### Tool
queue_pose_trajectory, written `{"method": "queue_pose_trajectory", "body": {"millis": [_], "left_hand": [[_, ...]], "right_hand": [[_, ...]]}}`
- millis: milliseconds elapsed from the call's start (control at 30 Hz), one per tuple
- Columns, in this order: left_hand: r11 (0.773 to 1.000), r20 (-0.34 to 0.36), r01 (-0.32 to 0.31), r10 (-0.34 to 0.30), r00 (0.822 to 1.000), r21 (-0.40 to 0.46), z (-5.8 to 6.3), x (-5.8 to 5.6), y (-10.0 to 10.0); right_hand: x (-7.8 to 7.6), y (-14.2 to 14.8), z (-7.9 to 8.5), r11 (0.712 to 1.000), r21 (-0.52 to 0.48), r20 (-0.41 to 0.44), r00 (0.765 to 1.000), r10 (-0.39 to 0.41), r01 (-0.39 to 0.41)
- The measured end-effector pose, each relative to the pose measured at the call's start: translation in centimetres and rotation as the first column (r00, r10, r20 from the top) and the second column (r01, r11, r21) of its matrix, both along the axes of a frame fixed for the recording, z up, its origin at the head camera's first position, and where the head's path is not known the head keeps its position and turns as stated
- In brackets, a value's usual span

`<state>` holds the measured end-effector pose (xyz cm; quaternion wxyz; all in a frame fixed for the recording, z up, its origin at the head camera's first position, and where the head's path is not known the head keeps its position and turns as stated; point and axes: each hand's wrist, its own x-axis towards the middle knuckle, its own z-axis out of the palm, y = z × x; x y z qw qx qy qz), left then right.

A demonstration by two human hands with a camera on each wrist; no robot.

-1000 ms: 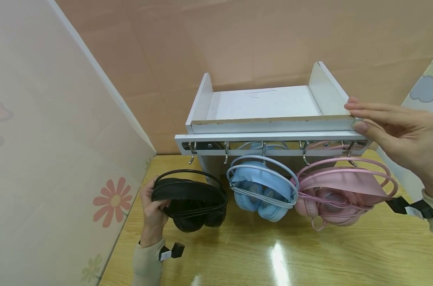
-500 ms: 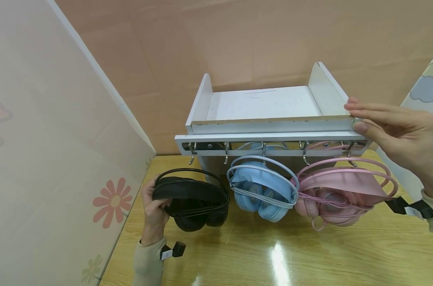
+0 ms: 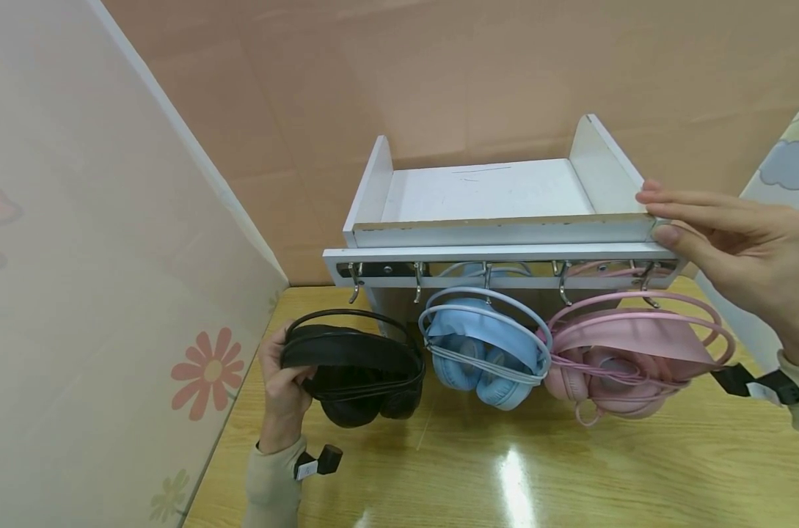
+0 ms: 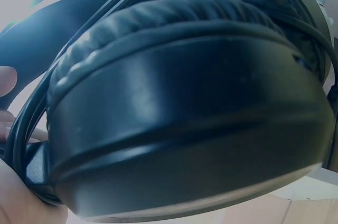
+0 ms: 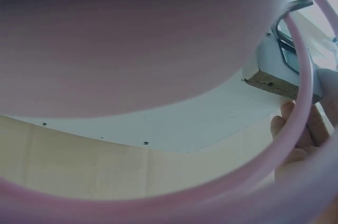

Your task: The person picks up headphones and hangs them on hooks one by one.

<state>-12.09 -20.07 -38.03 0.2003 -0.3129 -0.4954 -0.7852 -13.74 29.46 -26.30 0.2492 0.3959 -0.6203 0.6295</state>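
At the lower left of the head view, my left hand (image 3: 283,392) grips the black headphones (image 3: 353,348) by the left side of the headband. They are held below the leftmost hooks (image 3: 354,284), apart from them. A black ear cup (image 4: 185,108) fills most of the left wrist view, with loops of cable beside my fingers. My right hand (image 3: 745,249) pinches the right front corner of a white shelf (image 3: 498,233), thumb in front. Blue headphones (image 3: 481,315) and pink headphones (image 3: 646,337) hang from the hooks under it. In the right wrist view, the pink band (image 5: 253,174) crosses near the hand.
A wooden table (image 3: 465,477) lies below the shelf. On the left stands a pale wall (image 3: 108,293) with flower prints, and a tan panel (image 3: 472,73) rises behind. Another printed wall (image 3: 792,165) is at the right, beyond my right hand.
The black headphones have shifted slightly up and to the right in my left hand. My right hand, the shelf and the hanging headphones look the same.
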Motion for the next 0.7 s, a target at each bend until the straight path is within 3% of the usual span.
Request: {"method": "queue_pose_trajectory", "body": {"millis": [267,400,700], "left_hand": [[1.0,-0.001,0.002,-0.002,1.0,0.023,0.18,-0.28,0.11],[0.999,-0.009,0.017,-0.017,1.0,0.035,0.16,-0.43,0.15],[1.0,-0.004,0.008,-0.008,1.0,0.003,0.41,-0.87,0.19]], "right_hand": [[-0.05,0.06,-0.1,0.998,0.012,0.024,0.998,-0.058,0.058],[-0.01,0.06,-0.09,0.999,0.002,0.021,0.999,-0.045,0.045],[0.14,-0.02,-0.02,0.996,0.026,0.018,0.997,-0.08,0.079]]}}
